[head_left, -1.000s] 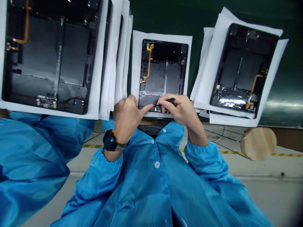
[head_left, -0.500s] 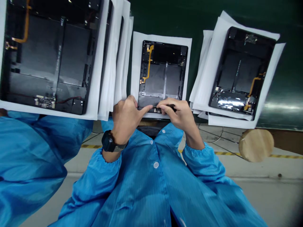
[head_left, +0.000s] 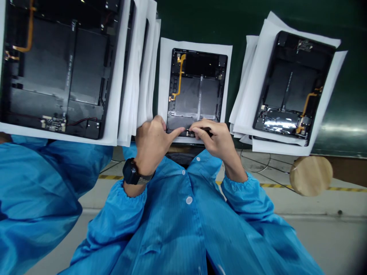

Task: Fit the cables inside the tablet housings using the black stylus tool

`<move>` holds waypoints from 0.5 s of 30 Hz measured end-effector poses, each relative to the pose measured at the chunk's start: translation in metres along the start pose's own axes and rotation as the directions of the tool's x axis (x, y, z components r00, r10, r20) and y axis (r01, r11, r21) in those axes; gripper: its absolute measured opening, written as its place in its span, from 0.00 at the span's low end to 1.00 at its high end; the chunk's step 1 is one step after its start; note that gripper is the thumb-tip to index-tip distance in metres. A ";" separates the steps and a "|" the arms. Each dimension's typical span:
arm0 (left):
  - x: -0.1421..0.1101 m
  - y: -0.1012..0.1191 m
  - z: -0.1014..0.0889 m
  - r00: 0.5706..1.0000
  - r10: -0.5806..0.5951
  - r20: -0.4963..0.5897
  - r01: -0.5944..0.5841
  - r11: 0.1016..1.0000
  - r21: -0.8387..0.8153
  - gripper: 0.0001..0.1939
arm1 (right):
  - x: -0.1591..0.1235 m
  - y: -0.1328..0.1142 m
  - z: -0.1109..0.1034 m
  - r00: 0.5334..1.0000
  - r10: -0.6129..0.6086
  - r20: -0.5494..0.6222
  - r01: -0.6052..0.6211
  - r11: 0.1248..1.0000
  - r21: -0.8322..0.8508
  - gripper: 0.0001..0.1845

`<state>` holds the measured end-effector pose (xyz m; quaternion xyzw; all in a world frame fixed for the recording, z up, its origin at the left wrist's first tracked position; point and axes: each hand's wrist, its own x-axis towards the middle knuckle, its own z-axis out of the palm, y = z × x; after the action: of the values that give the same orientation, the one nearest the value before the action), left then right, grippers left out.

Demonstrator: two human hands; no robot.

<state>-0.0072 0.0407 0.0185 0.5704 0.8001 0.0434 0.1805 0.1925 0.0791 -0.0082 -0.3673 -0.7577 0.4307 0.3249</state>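
An opened tablet (head_left: 186, 95) lies on a white sheet (head_left: 164, 76) in front of me, with its inner parts facing up. An orange flex cable (head_left: 180, 76) runs down its left side. At its lower edge sits a small circuit board (head_left: 189, 133). My left hand (head_left: 153, 139) grips the lower left corner, fingers curled and thumb stretched along the bottom edge towards the board. My right hand (head_left: 213, 137) is closed in a pinch over the board's right end. Something dark shows under its fingers, too hidden to name.
A stack of opened tablets (head_left: 86, 65) between white sheets stands close on the left. Another stack, topped by an opened tablet (head_left: 292, 84), lies on the right. Below the green table's edge is a round wooden stool top (head_left: 311, 175). A neighbour's blue sleeve (head_left: 43, 191) is at left.
Both hands stay at the tablet's lower edge, with only a slight shift of the right fingers. The view has moved a little.
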 end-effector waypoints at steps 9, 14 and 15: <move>0.000 -0.009 0.005 0.999 0.036 -0.006 -0.037 0.994 -0.102 0.21 | -0.008 -0.005 0.006 0.999 0.023 -0.025 -0.026 0.995 -0.095 0.12; -0.002 -0.009 0.005 1.000 0.021 -0.013 -0.023 0.988 -0.155 0.21 | -0.013 -0.007 0.010 0.993 0.050 -0.109 -0.057 0.996 -0.062 0.11; -0.002 -0.009 0.005 1.000 0.019 -0.012 -0.021 0.988 -0.155 0.21 | -0.013 -0.008 0.011 0.993 0.051 -0.106 -0.058 0.996 -0.061 0.11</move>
<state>-0.0129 0.0349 0.0122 0.5626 0.7894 0.1104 0.2195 0.1883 0.0611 -0.0078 -0.4200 -0.7429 0.3949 0.3403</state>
